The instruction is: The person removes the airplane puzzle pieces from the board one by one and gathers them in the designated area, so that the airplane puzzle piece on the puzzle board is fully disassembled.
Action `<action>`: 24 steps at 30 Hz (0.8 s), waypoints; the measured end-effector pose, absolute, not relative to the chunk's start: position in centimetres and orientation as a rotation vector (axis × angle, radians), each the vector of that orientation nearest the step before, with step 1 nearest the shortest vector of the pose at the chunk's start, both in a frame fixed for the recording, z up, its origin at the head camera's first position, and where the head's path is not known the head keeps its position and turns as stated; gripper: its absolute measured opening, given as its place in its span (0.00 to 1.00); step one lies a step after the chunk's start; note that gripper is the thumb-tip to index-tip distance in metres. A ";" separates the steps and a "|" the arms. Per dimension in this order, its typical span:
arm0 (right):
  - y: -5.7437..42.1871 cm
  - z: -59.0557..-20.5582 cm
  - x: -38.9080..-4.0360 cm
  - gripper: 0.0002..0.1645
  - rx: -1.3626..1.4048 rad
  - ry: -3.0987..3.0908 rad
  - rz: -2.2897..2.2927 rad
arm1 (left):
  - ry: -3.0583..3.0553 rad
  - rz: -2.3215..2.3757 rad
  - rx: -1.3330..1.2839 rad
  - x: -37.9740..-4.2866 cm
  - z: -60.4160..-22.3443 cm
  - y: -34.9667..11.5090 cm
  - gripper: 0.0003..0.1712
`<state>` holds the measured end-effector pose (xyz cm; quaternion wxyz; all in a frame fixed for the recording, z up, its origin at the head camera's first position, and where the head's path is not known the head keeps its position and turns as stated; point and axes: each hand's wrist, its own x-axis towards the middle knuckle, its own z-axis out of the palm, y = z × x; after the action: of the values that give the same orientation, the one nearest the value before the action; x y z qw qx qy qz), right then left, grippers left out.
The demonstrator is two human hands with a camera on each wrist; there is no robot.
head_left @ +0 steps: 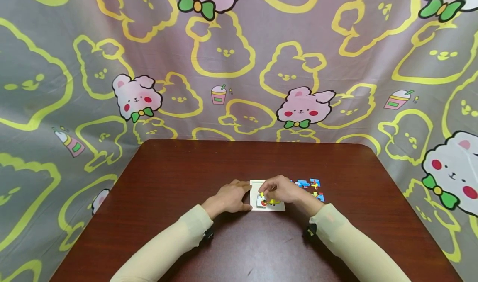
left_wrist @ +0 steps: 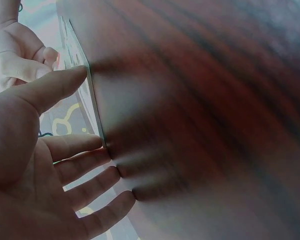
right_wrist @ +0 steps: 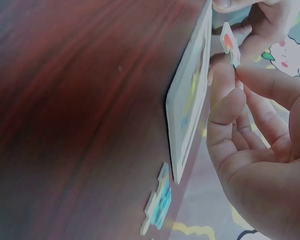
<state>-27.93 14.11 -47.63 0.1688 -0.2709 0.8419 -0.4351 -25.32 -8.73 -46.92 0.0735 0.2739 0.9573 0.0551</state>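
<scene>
A small cream puzzle tray lies flat on the table, with a yellow picture piece in its lower part. My left hand rests at the tray's left side. Its thumb and index fingertip touch the edge, and the other fingertips rest on the tabletop in the left wrist view. My right hand is above the tray, pinching a jigsaw piece between thumb and index finger. That piece, white with red, is tilted and held clear of the tray in the right wrist view.
Several loose blue and yellow jigsaw pieces lie on the table right of the tray, some partly behind my right hand. The brown wooden table reaches back to a patterned cloth hanging around it.
</scene>
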 end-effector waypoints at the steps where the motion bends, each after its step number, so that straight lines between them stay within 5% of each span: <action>1: 14.3 -47.5 -27.9 0.13 -0.766 2.398 -1.234 | 2.874 0.165 0.821 -25.3 -46.9 -8.7 0.43; 24: 19.6 -47.2 -27.4 0.13 -0.636 2.388 -1.242 | 2.873 0.144 0.832 -25.5 -47.1 -8.6 0.43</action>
<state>-27.40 19.63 -47.21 0.1867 -0.2257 0.8482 -0.4413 -25.47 -8.64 -47.13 0.0736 0.2769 0.9569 0.0479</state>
